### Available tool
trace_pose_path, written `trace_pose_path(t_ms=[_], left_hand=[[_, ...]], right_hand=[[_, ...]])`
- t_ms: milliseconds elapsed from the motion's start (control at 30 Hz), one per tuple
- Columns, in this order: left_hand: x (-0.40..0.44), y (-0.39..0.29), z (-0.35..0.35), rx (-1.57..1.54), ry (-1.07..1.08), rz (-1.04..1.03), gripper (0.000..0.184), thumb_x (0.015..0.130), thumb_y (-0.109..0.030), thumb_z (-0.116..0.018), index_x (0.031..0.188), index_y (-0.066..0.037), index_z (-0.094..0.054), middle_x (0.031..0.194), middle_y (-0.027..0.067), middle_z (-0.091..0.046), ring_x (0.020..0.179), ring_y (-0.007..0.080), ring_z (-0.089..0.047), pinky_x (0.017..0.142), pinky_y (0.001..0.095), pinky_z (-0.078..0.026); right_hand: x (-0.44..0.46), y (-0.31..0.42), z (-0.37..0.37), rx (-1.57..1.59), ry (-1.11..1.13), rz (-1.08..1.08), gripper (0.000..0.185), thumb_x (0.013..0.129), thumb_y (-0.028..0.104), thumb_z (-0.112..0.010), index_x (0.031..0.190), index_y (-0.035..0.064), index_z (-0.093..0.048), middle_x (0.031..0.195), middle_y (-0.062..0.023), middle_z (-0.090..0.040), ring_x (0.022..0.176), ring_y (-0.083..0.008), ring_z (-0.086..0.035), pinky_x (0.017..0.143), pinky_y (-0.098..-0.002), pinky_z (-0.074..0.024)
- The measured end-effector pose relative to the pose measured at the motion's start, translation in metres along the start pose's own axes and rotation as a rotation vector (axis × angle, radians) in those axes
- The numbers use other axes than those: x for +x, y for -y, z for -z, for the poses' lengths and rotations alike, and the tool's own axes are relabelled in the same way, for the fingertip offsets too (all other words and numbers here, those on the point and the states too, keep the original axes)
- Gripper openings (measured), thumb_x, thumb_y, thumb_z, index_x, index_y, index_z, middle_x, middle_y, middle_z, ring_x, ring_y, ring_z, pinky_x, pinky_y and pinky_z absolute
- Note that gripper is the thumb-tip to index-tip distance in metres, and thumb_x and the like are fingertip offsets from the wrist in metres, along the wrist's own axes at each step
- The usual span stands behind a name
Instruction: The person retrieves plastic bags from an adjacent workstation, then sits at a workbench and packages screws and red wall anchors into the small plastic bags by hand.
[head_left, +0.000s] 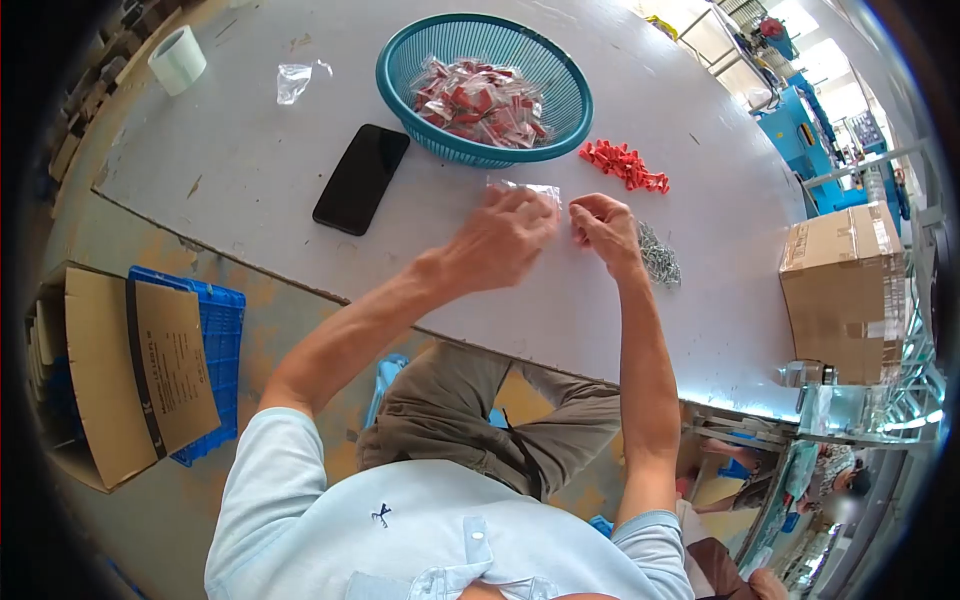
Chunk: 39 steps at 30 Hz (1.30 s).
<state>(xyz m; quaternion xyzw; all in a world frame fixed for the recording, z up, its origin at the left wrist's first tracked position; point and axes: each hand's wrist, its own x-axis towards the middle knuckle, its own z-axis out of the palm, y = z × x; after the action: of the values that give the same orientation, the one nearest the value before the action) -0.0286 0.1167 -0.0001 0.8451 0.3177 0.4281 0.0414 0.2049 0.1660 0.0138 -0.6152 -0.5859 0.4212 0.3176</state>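
My left hand is over the table just below the teal basket, at a clear plastic bag; its fingers are smeared by motion. My right hand is closed in a pinch close beside it, and what it holds is too small to make out. The teal basket holds many small clear bags with red pieces. A pile of loose red plastic pieces lies above my right hand. Right of that hand is a heap of small silver screws, partly hidden by it.
A black phone, a crumpled clear bag and a tape roll lie on the table. Cardboard boxes stand at the right and lower left, the latter by a blue crate. Another person is at lower right.
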Motion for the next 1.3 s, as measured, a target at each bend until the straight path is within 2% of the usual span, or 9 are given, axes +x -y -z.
trace_pose_path(t_ms=[133,233,300,433,700,833,900,1133,1300], left_hand=[[-0.011,0.011,-0.006,0.040,0.094,0.081,0.030,0.085,-0.009,-0.074,0.114,-0.004,-0.072,0.123,0.0143,-0.067,0.123,0.0340,-0.057,0.108,0.0514,-0.043],[-0.012,0.012,-0.008,0.055,0.131,0.105,0.030,0.085,-0.010,-0.075,0.114,-0.005,-0.072,0.125,0.0135,-0.066,0.125,0.0329,-0.056,0.108,0.0505,-0.043],[-0.012,0.012,-0.008,0.059,0.115,0.112,0.031,0.084,-0.010,-0.075,0.115,-0.005,-0.072,0.124,0.0130,-0.066,0.124,0.0326,-0.057,0.109,0.0501,-0.042],[-0.012,0.012,-0.008,0.032,0.111,0.118,0.031,0.084,-0.010,-0.075,0.115,-0.005,-0.072,0.123,0.0129,-0.067,0.123,0.0323,-0.057,0.109,0.0501,-0.042],[-0.012,0.012,-0.009,0.045,0.102,0.122,0.029,0.084,-0.011,-0.077,0.112,-0.005,-0.074,0.120,0.0126,-0.067,0.121,0.0316,-0.058,0.108,0.0496,-0.042],[-0.012,0.010,-0.007,0.056,0.118,0.127,0.028,0.084,-0.011,-0.077,0.111,-0.005,-0.075,0.117,0.0119,-0.068,0.119,0.0305,-0.059,0.107,0.0495,-0.043],[-0.012,0.011,-0.007,0.062,0.098,0.133,0.024,0.085,-0.011,-0.077,0.108,-0.005,-0.076,0.113,0.0106,-0.068,0.115,0.0293,-0.061,0.105,0.0486,-0.044],[-0.011,0.012,-0.008,0.049,0.066,0.111,0.017,0.086,-0.009,-0.075,0.102,-0.005,-0.077,0.108,0.0092,-0.067,0.110,0.0281,-0.062,0.103,0.0461,-0.045],[-0.011,0.011,-0.007,0.060,0.059,0.104,0.015,0.085,-0.009,-0.076,0.100,-0.005,-0.076,0.108,0.0091,-0.067,0.110,0.0278,-0.062,0.102,0.0457,-0.045]], right_hand=[[0.001,0.005,-0.008,-0.027,0.055,-0.028,0.025,0.091,0.024,-0.079,0.101,0.0019,-0.076,0.078,-0.0034,-0.071,0.065,-0.0088,-0.063,0.055,-0.0265,-0.0522],[0.001,0.001,-0.008,0.021,0.134,-0.003,0.021,0.092,0.020,-0.077,0.104,0.0025,-0.076,0.080,-0.0038,-0.072,0.064,-0.0084,-0.062,0.054,-0.0260,-0.0509],[-0.002,0.000,-0.009,0.175,0.175,0.001,0.016,0.094,0.014,-0.073,0.106,0.0030,-0.075,0.082,-0.0047,-0.072,0.063,-0.0086,-0.062,0.053,-0.0248,-0.0491],[-0.007,0.003,-0.008,0.306,0.174,-0.020,0.013,0.095,0.010,-0.071,0.106,0.0028,-0.074,0.083,-0.0061,-0.074,0.062,-0.0093,-0.063,0.052,-0.0241,-0.0484],[0.000,0.011,-0.012,0.179,0.163,-0.093,0.019,0.098,0.019,-0.073,0.106,0.0021,-0.074,0.083,-0.0095,-0.075,0.063,-0.0113,-0.067,0.052,-0.0255,-0.0509],[-0.002,0.012,-0.011,0.213,0.184,-0.119,0.022,0.097,0.022,-0.075,0.105,0.0016,-0.074,0.083,-0.0097,-0.075,0.062,-0.0119,-0.067,0.053,-0.0253,-0.0515],[-0.004,0.012,-0.011,0.288,0.187,-0.116,0.025,0.096,0.025,-0.076,0.105,0.0013,-0.074,0.083,-0.0093,-0.075,0.062,-0.0123,-0.068,0.054,-0.0254,-0.0527],[-0.004,0.011,-0.011,0.248,0.236,-0.114,0.022,0.096,0.022,-0.078,0.103,0.0020,-0.076,0.080,-0.0069,-0.074,0.063,-0.0114,-0.067,0.055,-0.0249,-0.0533],[0.000,0.004,-0.012,0.235,0.218,-0.119,0.019,0.092,0.020,-0.081,0.094,0.0024,-0.076,0.074,-0.0007,-0.069,0.057,-0.0078,-0.059,0.051,-0.0236,-0.0458]])
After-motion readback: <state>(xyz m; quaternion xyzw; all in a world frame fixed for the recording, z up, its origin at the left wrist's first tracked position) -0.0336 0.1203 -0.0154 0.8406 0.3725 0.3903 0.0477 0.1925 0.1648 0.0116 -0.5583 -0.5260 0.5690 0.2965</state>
